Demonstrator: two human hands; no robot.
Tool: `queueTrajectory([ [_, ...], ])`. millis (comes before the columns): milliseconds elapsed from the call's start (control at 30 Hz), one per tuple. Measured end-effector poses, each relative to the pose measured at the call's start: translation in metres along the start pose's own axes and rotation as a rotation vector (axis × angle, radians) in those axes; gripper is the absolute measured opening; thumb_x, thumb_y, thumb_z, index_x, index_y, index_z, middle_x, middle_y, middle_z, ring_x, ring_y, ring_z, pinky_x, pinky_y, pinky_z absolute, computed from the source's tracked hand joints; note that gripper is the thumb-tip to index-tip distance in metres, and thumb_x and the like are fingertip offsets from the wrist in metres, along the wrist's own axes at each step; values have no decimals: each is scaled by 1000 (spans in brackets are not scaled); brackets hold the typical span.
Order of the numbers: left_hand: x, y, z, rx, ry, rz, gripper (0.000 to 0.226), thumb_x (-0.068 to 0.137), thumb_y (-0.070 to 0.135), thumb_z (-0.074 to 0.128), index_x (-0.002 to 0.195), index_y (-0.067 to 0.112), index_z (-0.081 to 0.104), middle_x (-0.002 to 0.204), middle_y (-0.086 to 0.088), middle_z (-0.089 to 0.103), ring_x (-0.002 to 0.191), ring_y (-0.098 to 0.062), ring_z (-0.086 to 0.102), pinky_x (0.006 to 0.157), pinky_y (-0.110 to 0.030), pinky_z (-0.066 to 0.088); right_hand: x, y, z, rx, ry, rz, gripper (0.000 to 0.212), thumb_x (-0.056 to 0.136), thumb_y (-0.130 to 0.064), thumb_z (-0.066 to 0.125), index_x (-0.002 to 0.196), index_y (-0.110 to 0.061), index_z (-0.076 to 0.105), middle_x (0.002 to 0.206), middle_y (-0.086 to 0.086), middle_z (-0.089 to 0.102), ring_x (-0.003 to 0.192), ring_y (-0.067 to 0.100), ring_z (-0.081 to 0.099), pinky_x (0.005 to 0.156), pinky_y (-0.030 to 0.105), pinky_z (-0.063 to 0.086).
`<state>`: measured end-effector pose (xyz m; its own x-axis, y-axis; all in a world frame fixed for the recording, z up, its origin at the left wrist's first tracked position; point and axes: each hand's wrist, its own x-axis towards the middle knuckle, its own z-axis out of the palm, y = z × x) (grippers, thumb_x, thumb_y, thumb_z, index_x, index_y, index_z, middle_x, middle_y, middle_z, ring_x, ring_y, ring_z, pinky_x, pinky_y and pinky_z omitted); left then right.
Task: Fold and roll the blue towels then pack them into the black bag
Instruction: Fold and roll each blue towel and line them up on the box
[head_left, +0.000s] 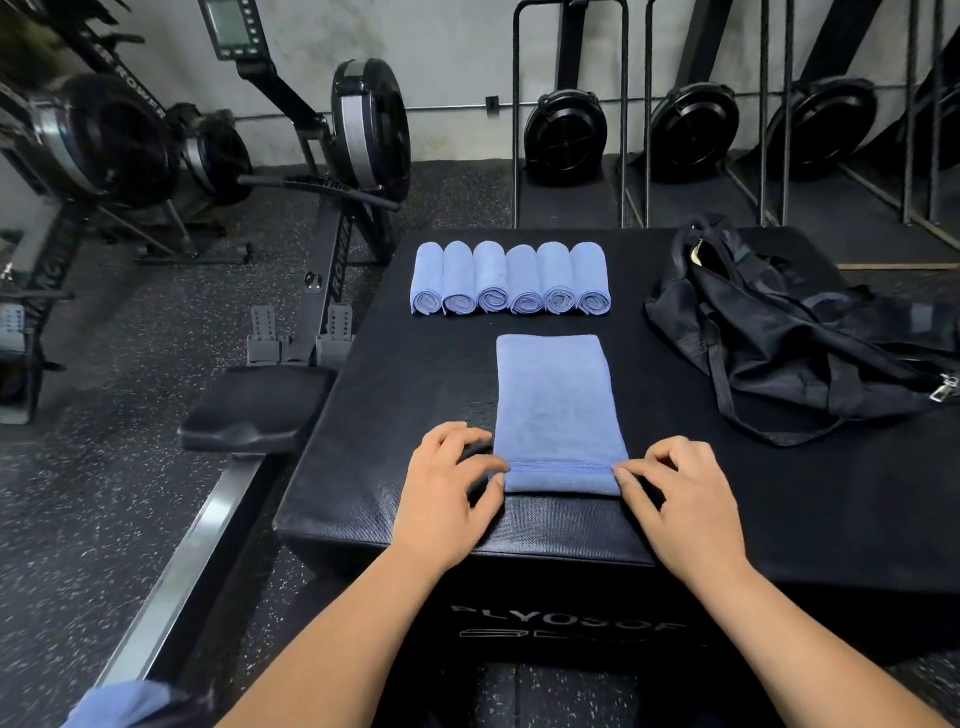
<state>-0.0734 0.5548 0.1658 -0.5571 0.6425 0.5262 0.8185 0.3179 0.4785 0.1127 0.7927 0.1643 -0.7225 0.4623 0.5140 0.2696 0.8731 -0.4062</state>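
Both hands are engaged at the near end of the folded towel (558, 405). The left hand (447, 493) pinches the left corner of the turned-over hem between thumb and forefinger, its other fingers curled. The right hand (685, 504) does the same at the right corner. The towel lies flat as a long narrow strip on the counter (415, 389), running away from the person, with only its first turn formed at the near edge. By appearance the material is soft, light and limp, with a slightly grippy pile. It is judged likely to slacken or skew unless tension is kept even at both ends, so the corners of the roll are the sound place to hold it. Six rolled towels (511, 280) lie side by side, touching, just beyond its far end. The black bag (779, 338) lies slumped to the right, well apart, and its opening cannot be clearly made out. A rowing machine (363, 130) stands to the left on the floor.
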Motion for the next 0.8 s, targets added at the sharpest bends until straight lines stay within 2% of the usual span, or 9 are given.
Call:
queueTrajectory([
  [200, 2, 3, -3, 15, -86, -46, 28, 79, 36, 75, 106, 29, 72, 134, 13, 57, 142, -20, 38, 118, -38, 34, 2, -2, -5, -30, -133, 7, 41, 73, -52, 89, 107, -34, 75, 106, -14, 49, 105, 16, 48, 85, 42, 46],
  [300, 2, 1, -2, 20, -111, -89, 28, 82, 37, 72, 109, 31, 71, 135, 13, 54, 143, -18, 35, 119, -39, 33, 4, 0, -4, 6, -157, 43, 36, 74, -40, 89, 108, -37, 74, 106, -17, 48, 107, 14, 45, 90, 44, 46],
  [400, 2, -2, -1, 15, -99, -136, 24, 90, 40, 72, 113, 34, 72, 135, 12, 52, 142, -19, 36, 119, -40, 33, 5, 4, -1, 77, -116, 97, 29, 81, -31, 86, 107, -38, 78, 103, -17, 49, 102, 14, 44, 88, 42, 49],
  [533, 3, -4, 1, 18, -79, -172, 22, 100, 45, 65, 115, 32, 75, 136, 10, 53, 141, -20, 38, 117, -43, 36, 7, 5, -1, 96, -120, 170, 19, 89, -45, 75, 107, -41, 79, 103, -20, 50, 102, 11, 43, 86, 39, 49],
  [667, 4, -5, 2, -14, -88, -196, 23, 103, 47, 61, 110, 30, 75, 138, 13, 53, 142, -15, 35, 119, -42, 33, 9, 7, 2, 117, -113, 196, 33, 91, -60, 61, 102, -34, 80, 103, -20, 53, 100, 12, 43, 87, 37, 47],
  [800, 3, -7, -1, -61, -120, -196, 25, 102, 50, 59, 97, 32, 75, 141, 18, 53, 143, -5, 28, 121, -39, 29, 9, 8, 0, 134, -142, 212, 23, 90, -52, 70, 84, -31, 75, 100, -21, 57, 99, 13, 46, 86, 38, 46],
])
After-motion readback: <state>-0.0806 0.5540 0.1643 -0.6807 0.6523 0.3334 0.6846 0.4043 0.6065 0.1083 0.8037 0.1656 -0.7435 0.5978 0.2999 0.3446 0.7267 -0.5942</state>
